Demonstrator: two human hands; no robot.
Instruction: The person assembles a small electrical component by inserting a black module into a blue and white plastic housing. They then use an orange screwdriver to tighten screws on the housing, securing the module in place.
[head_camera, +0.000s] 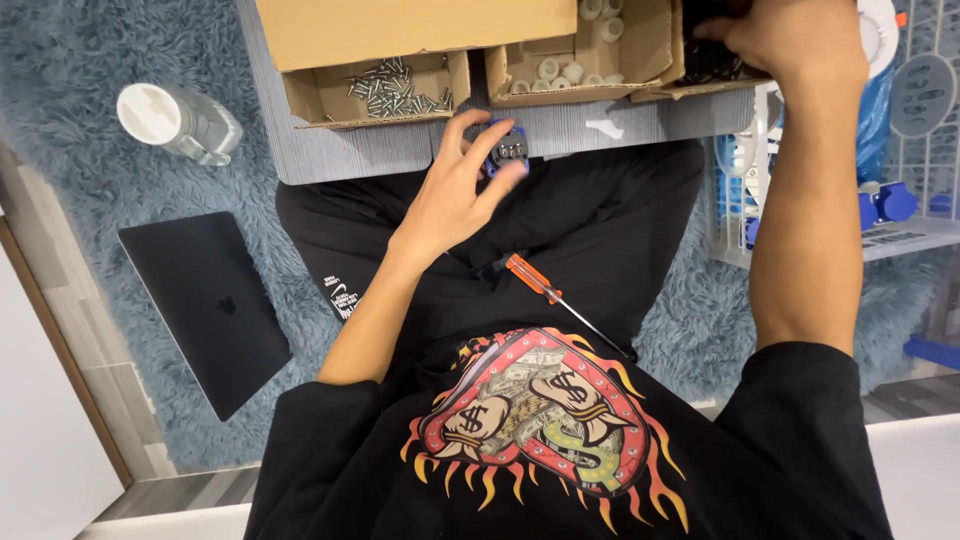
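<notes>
My left hand (458, 190) grips a small blue and dark part (507, 148) at the near edge of the grey table (340, 155). My right hand (785, 40) reaches into a cardboard box of dark pieces (712, 66) at the far right; what its fingers hold is hidden. An orange-handled screwdriver (552, 297) lies loose on my lap, on the black trousers, apart from both hands.
On the table stand a cardboard box of silver screws (392, 88) and a box of white round parts (572, 62). A clear bottle (180, 122) and a closed dark laptop (205, 308) lie on the blue rug at left. A white basket with blue parts (880, 205) stands at right.
</notes>
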